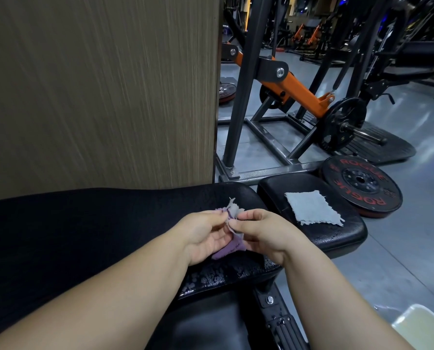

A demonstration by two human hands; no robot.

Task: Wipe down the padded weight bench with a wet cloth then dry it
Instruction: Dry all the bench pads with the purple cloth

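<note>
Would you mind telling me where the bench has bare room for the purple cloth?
The long pad is bare between the wooden panel and the left hand, which shares the purple cloth with the right hand. The small pad is crowded: the grey cloth fills its middle, leaving a strip at its near edge.

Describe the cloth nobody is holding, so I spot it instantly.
Find the black weight bench in the foreground, then its smaller seat pad beside the red-lettered Rogue plate. The grey cloth lies there flat and square, unlike the crumpled purple cloth being held.
</note>
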